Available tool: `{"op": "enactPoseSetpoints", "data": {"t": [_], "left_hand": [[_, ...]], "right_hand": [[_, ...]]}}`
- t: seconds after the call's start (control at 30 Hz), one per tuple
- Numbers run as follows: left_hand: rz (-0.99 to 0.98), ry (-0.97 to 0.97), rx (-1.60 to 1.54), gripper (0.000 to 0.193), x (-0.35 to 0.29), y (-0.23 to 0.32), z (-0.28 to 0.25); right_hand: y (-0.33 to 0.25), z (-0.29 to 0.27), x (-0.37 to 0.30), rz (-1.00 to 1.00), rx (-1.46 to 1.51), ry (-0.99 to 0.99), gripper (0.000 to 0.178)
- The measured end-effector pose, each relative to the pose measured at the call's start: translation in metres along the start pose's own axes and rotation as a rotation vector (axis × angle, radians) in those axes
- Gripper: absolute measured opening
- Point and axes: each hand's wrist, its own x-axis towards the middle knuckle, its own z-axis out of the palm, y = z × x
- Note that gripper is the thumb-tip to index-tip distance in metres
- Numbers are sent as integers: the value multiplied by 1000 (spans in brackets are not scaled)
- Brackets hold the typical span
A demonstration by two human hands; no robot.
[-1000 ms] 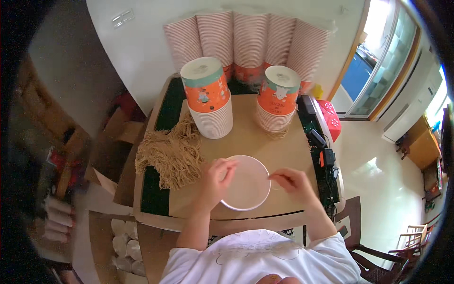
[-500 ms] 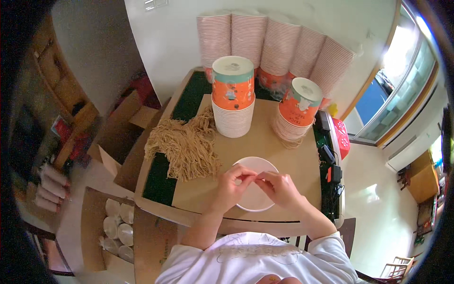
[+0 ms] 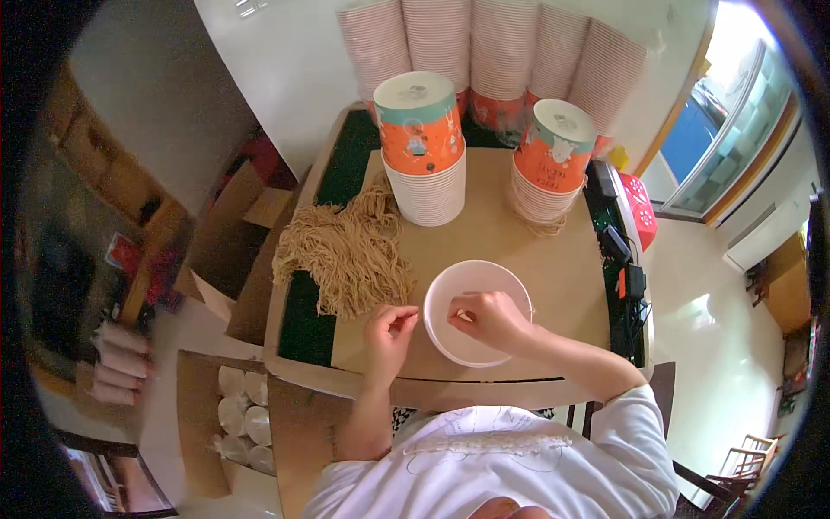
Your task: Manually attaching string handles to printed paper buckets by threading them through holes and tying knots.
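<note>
A white paper tub (image 3: 471, 348) stands upright in front of me, its open mouth facing up. My right hand (image 3: 494, 320) is over its mouth, thumb and fingers pinched together; whatever they grip is too small to make out. Just outside the tub's left rim, my left hand (image 3: 391, 336) is also closed in a pinch, with its contents hidden. Beyond that hand lies a loose heap of tan strings (image 3: 350, 255). Farther back, upside-down stacks of orange-and-teal paper tubs rise at the middle (image 3: 421, 143) and at the right (image 3: 553, 160), the right one with string around its lower part.
Tall wrapped stacks of tubs (image 3: 439, 48) line the wall behind the table. Black adapters and cables (image 3: 634, 281) run along the right edge, beside a red plastic item (image 3: 638, 208). Left of the table are an open carton (image 3: 233, 233) and a box of wrapped white tubs (image 3: 233, 415).
My hands, together over the tub before, have come apart: the left moved to the left outside the rim, the right stays over the mouth. The view has shifted slightly.
</note>
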Motion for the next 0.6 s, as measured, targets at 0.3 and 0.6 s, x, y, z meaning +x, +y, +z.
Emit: {"op": "enactPoseSetpoints", "data": {"t": [0.3,0.6], "left_hand": [[82,-98,178,18,-8,1,-5],[93,-119,244,18,-10,5,-4]], "right_hand": [[-1,11,7,-9,-134,-104,12],[-2,13,7,-44,-130,-96,8]]}}
